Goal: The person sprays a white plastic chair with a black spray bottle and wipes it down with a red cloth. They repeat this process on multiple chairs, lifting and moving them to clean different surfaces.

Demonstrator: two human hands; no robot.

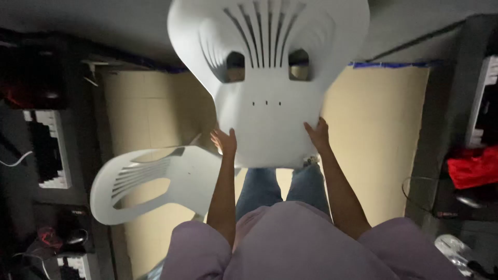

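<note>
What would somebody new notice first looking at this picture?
First, the big white plastic chair held up in the upper middle of the view, gripped at its seat edge by the left hand and the right hand. Next, a second white plastic chair lying tipped at lower left. Under both is a pale tan floor sheet edged with blue tape along its far side.

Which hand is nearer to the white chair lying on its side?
Left. The left hand is just above that fallen chair; the right hand is farther across.
</note>
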